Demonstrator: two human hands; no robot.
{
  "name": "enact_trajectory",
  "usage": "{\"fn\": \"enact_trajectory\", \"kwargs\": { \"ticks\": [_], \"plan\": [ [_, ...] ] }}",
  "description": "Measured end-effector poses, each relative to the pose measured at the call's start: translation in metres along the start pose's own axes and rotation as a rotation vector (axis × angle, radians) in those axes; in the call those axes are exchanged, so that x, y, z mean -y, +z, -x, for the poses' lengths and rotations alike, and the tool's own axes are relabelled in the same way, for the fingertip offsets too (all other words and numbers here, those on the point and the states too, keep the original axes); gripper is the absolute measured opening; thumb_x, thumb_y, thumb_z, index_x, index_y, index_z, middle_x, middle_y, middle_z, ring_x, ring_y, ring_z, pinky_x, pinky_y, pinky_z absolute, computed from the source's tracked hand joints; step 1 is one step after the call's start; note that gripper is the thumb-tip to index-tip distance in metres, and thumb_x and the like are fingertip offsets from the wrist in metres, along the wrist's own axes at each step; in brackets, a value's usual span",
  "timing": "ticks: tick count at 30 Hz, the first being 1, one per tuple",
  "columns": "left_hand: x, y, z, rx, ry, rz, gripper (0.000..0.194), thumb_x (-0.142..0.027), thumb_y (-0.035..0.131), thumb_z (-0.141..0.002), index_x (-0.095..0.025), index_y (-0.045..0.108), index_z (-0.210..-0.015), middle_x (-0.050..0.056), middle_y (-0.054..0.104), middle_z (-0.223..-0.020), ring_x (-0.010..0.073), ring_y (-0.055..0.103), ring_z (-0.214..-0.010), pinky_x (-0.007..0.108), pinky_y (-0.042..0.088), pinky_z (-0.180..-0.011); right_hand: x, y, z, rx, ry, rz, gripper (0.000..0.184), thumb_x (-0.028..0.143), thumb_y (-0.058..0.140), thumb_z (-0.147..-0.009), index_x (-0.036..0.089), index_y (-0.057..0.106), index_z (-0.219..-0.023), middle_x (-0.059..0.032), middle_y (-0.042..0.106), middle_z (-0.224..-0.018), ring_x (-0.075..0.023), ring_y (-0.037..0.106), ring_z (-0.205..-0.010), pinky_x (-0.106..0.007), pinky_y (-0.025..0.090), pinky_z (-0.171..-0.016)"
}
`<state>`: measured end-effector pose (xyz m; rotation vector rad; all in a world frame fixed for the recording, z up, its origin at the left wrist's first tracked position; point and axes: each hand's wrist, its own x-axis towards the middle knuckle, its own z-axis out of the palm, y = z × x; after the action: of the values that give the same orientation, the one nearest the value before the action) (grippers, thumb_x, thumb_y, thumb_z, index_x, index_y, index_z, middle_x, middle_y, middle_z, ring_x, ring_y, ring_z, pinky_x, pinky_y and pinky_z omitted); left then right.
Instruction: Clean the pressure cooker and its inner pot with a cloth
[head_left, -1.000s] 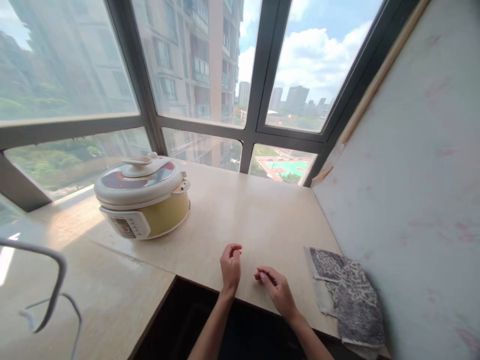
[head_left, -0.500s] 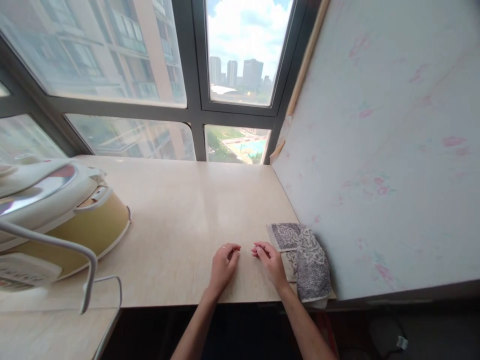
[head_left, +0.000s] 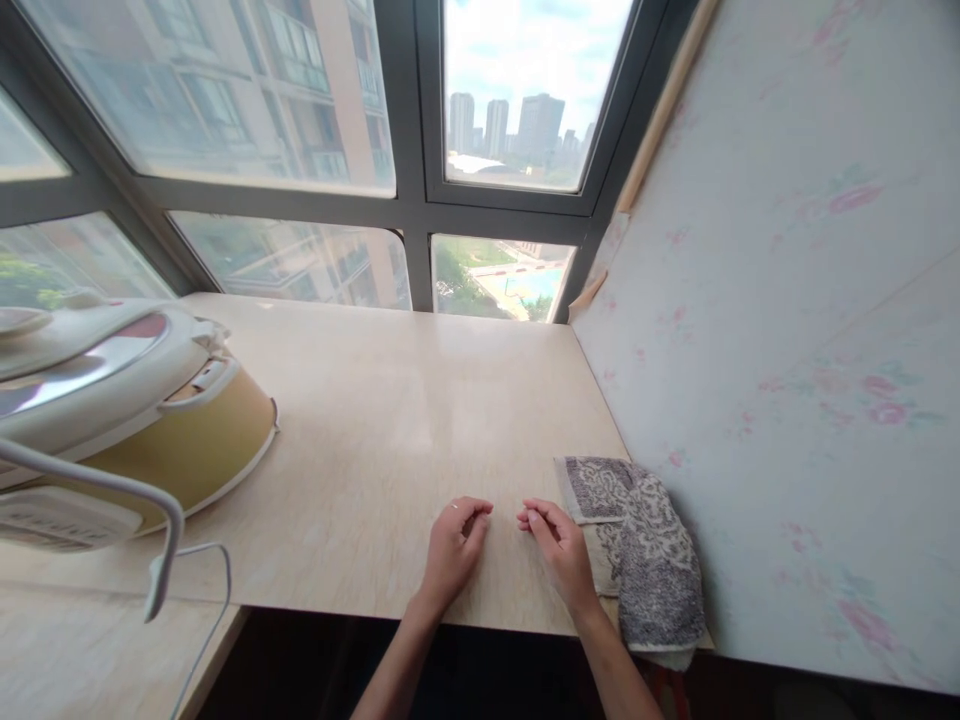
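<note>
My left hand (head_left: pixel 453 548) rests over the front of the pale counter, its fingers curled in toward the thumb. A ring shows on one of its fingers. Facing it across a small gap is my right hand (head_left: pixel 557 546), with thumb and fingertips brought together in a loose pinch. Nothing shows in either hand. Just right of my right hand lies a folded grey and beige patterned towel (head_left: pixel 660 570), partly hanging over the counter's front edge; the hand is close to it, and I cannot tell whether they touch.
A white and yellow-green rice cooker (head_left: pixel 217 430) stands at the left, with a grey curved metal bar (head_left: pixel 169 510) in front of it. The counter (head_left: pixel 360 400) runs back to a dark-framed window (head_left: pixel 416 180). A flower-patterned wall (head_left: pixel 787 300) bounds the right side.
The camera view has shifted, so the counter, towel and window appear farther right. Both hands keep almost the same curled pose and stay over the counter's front.
</note>
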<state>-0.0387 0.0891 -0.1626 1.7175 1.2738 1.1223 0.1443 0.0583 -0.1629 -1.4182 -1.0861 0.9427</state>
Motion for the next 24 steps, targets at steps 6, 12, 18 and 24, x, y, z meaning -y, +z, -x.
{"fn": "enact_trajectory", "kwargs": {
  "ticks": [6,12,18,24],
  "plan": [
    [-0.0006,-0.001,0.0005,0.01,-0.001,-0.01,0.019,-0.024,0.052,-0.093,-0.021,0.071,-0.094,0.006,0.076,-0.095,0.0213,0.07,-0.09,0.038,0.054,-0.084,0.0028,0.0001,0.0007,-0.009,-0.004,0.002,0.049,0.063,0.066,-0.087,0.017,0.076,-0.101,-0.0121,0.078,-0.09,-0.0257,0.076,-0.081,-0.038,0.062,-0.079],
    [-0.0021,-0.0017,0.0003,0.014,-0.008,-0.011,0.019,-0.023,0.052,-0.091,-0.022,0.071,-0.093,0.007,0.076,-0.095,0.0215,0.071,-0.091,0.038,0.055,-0.084,0.0017,-0.0001,0.0014,-0.001,-0.002,0.014,0.048,0.063,0.065,-0.088,0.018,0.076,-0.102,-0.0118,0.078,-0.091,-0.0267,0.076,-0.082,-0.04,0.061,-0.08],
    [-0.0019,-0.0008,0.0002,-0.003,-0.017,-0.009,0.019,-0.025,0.053,-0.091,-0.022,0.071,-0.092,0.007,0.076,-0.094,0.0217,0.071,-0.09,0.038,0.055,-0.083,0.0008,0.0,0.0009,0.009,-0.009,0.007,0.048,0.064,0.065,-0.088,0.019,0.076,-0.101,-0.0115,0.078,-0.091,-0.0266,0.076,-0.082,-0.04,0.061,-0.081],
    [-0.0003,0.0002,0.0001,-0.001,-0.018,-0.007,0.019,-0.024,0.053,-0.09,-0.022,0.071,-0.093,0.006,0.076,-0.094,0.0213,0.07,-0.09,0.038,0.054,-0.085,0.0017,0.0,0.0007,0.014,-0.022,0.011,0.045,0.06,0.064,-0.089,0.018,0.075,-0.101,-0.0113,0.078,-0.09,-0.0269,0.076,-0.082,-0.041,0.06,-0.082]
  ]
}}
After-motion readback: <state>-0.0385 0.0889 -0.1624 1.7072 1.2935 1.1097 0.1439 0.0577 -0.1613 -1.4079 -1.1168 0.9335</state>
